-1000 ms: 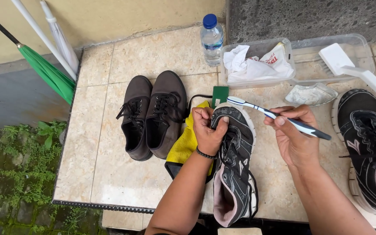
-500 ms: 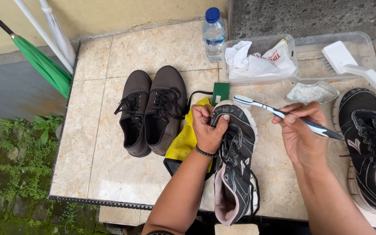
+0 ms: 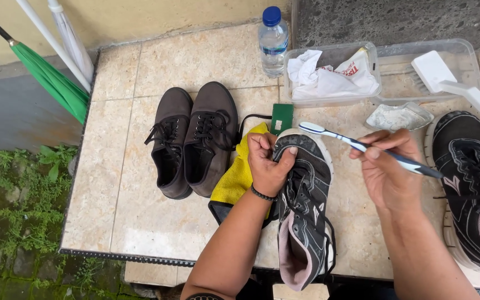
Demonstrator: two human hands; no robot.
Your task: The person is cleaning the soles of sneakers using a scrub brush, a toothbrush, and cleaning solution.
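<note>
View from above a tiled outdoor table (image 3: 129, 166) where a person works with bare hands. The left hand (image 3: 268, 164) is closed around the toe of a black sneaker (image 3: 304, 211), thumb pressed on the toe cap and fingers curled under the left edge, apparently to steady the shoe and tilt its front upward. The sneaker lies lengthwise toward the viewer, its pink-lined opening hanging over the near table edge. The right hand (image 3: 387, 175) is closed in a narrow pinch on a white and blue toothbrush (image 3: 362, 147), gripping it near the middle of the handle; the bristle head points left and hovers just above and beside the sneaker's toe, close to the left thumb, while the dark handle end sticks out to the right. Under the left hand lies a yellow cloth (image 3: 240, 172), partly covered by the shoe, likely there for wiping. Left of it stands a pair of brown lace-up shoes (image 3: 193, 139), side by side. A matching black sneaker (image 3: 473, 189) sits at the right edge. Behind are a clear plastic tray (image 3: 384, 53) holding crumpled white cloth, a white scrub brush (image 3: 445, 78), and a water bottle (image 3: 273, 41) with a blue cap. A green broom (image 3: 51, 80) leans at upper left.
</note>
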